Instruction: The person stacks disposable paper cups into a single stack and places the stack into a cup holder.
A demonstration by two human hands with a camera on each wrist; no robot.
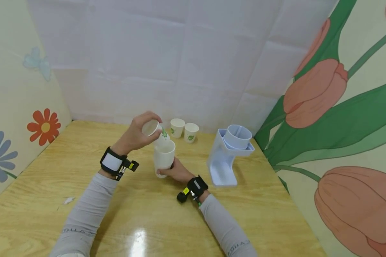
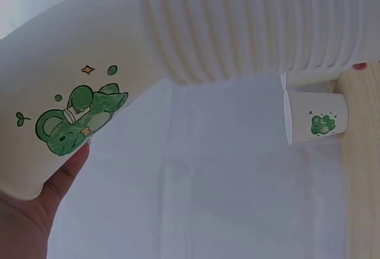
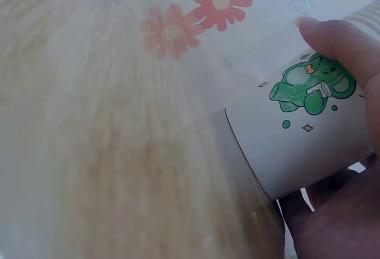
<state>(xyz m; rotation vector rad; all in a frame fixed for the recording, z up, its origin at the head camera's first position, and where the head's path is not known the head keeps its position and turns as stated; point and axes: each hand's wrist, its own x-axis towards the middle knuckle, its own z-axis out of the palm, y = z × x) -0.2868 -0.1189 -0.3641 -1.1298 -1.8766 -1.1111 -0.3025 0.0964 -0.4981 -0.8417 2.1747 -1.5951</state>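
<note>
My left hand [image 1: 139,132] holds a white paper cup [image 2: 71,87] by its side, with a green cartoon animal printed on it. The cup leans, its mouth toward the upper left and its narrow end close over the top of a stack of white paper cups [image 1: 164,157]. Around the lower part of that stack, my right hand [image 1: 179,172] has its thumb and fingers curled. In the left wrist view the stack's ridged rims [image 2: 255,27] overlap the tilted cup's narrow end. The right wrist view shows the bottom cup's print [image 3: 312,87] under my thumb.
Two upright paper cups [image 1: 191,132] stand side by side near the back wall. To the right is a pale blue plastic stand [image 1: 220,171] with a round cup-shaped holder [image 1: 238,137] on top. A small white scrap [image 1: 69,200] lies on the wooden table [image 1: 154,221] at the left.
</note>
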